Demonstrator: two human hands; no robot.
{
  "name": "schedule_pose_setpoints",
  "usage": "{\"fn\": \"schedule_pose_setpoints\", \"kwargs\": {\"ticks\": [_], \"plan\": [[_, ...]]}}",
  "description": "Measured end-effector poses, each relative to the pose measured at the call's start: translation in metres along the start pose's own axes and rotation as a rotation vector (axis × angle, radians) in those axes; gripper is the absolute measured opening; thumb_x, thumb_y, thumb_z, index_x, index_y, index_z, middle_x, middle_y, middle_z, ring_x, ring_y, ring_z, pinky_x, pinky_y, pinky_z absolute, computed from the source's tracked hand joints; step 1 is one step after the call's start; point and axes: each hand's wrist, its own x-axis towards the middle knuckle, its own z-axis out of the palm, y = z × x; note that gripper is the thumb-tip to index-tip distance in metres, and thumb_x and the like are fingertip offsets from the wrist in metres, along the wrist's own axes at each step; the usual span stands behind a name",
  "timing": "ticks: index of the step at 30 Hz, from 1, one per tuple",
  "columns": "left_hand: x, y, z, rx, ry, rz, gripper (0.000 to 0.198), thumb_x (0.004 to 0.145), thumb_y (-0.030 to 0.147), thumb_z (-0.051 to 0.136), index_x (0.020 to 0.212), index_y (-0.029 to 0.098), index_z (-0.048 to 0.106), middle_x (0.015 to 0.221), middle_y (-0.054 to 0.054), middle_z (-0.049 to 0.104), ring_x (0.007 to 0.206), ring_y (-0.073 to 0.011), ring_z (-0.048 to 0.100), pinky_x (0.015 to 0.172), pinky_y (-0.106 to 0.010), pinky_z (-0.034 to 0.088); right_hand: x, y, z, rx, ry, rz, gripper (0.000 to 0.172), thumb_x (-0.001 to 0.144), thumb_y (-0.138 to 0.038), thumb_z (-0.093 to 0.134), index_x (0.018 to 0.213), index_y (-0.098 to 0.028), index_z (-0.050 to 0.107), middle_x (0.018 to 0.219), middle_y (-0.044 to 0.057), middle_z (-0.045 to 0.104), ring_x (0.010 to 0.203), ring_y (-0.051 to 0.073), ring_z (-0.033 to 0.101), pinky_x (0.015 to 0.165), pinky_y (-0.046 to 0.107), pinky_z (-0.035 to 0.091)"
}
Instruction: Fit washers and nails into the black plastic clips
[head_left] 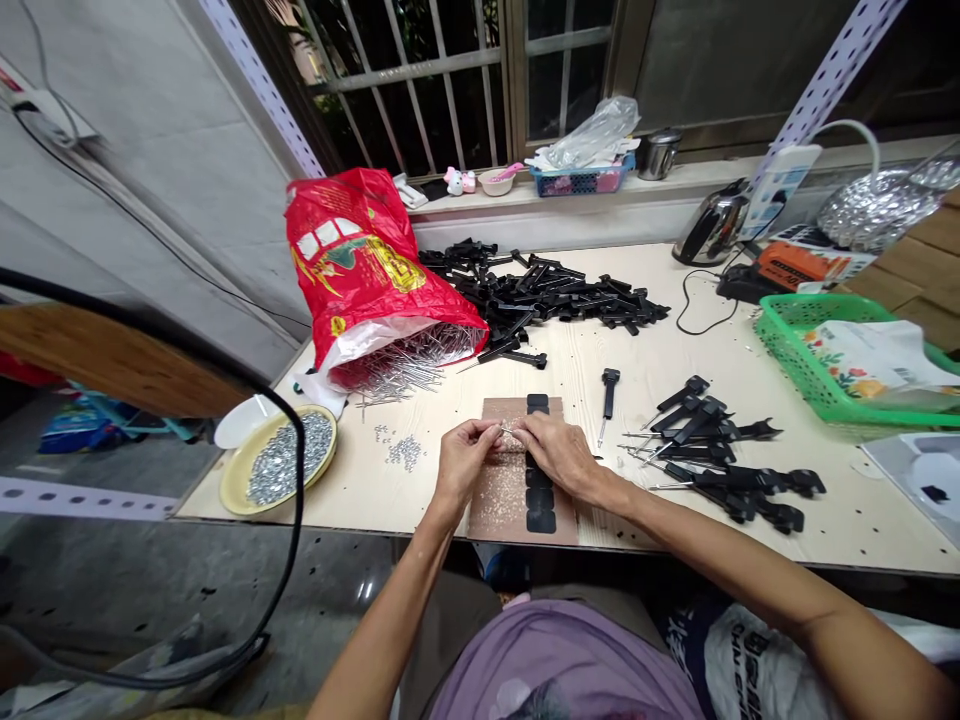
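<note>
Both my hands meet over a brown board [501, 488] at the table's front edge. My left hand [461, 462] is pinched shut on a thin metal pin that points right. My right hand [556, 452] is closed over a black plastic piece [538, 497] that lies lengthwise on the board, with its fingertips at the pin's end. A few small silver bits [405, 452] lie on the table left of my left hand. A lone black part with a pin [608, 392] lies just beyond my right hand.
A red bag [360, 265] spilling metal pins lies at back left, beside a heap of black parts [540, 290]. A yellow plate of silver bits [279, 462] sits front left. Assembled black pieces [720, 455] lie right. A green basket [817, 370] and kettle [709, 228] stand far right.
</note>
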Motion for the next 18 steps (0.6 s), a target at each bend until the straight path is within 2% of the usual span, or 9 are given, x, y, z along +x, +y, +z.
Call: {"fn": "schedule_pose_setpoints", "kwargs": {"ticks": [7,11,14,16,18], "plan": [[-0.004,-0.001,0.005,-0.033,-0.062,-0.058,0.034,0.064,0.035,0.077,0.088,0.012,0.071,0.069,-0.003,0.067,0.058,-0.011,0.059,0.059,-0.024,0.05,-0.003,0.013,-0.008,0.076,0.013,-0.111,0.019,0.095,-0.03,0.045,0.1,-0.021,0.061,0.09,0.002,0.06,0.081,0.013,0.056,0.067,0.023,0.041],[-0.007,-0.008,0.012,-0.012,-0.157,-0.088,0.047,0.07,0.042,0.071,0.108,0.014,0.067,0.072,-0.002,0.063,0.057,-0.0096,0.057,0.057,-0.024,0.05,-0.001,0.037,-0.023,0.04,-0.004,-0.153,0.019,0.095,-0.029,0.045,0.098,-0.019,0.062,0.093,0.004,0.059,0.082,0.013,0.056,0.069,0.023,0.042],[-0.006,-0.012,0.014,0.148,-0.071,-0.006,0.056,0.076,0.046,0.065,0.124,0.018,0.058,0.072,0.001,0.056,0.05,-0.0073,0.051,0.049,-0.021,0.045,0.003,0.059,-0.031,-0.088,0.0,-0.157,0.021,0.095,-0.028,0.043,0.095,-0.019,0.062,0.091,0.005,0.058,0.082,0.014,0.054,0.069,0.025,0.043],[-0.005,-0.015,0.013,0.264,0.018,0.083,0.055,0.077,0.045,0.063,0.125,0.02,0.057,0.077,0.0,0.055,0.051,-0.0075,0.049,0.048,-0.021,0.043,0.0,0.069,-0.031,-0.147,-0.014,-0.174,0.024,0.096,-0.027,0.041,0.089,-0.017,0.063,0.086,0.005,0.058,0.082,0.016,0.052,0.069,0.027,0.043],[-0.006,-0.017,0.012,0.339,0.071,0.156,0.05,0.079,0.044,0.062,0.122,0.021,0.06,0.082,-0.002,0.056,0.058,-0.0098,0.051,0.054,-0.023,0.044,-0.008,0.072,-0.027,-0.126,-0.087,-0.258,0.028,0.097,-0.025,0.037,0.085,-0.017,0.062,0.082,0.004,0.058,0.08,0.016,0.051,0.067,0.028,0.044]]}}
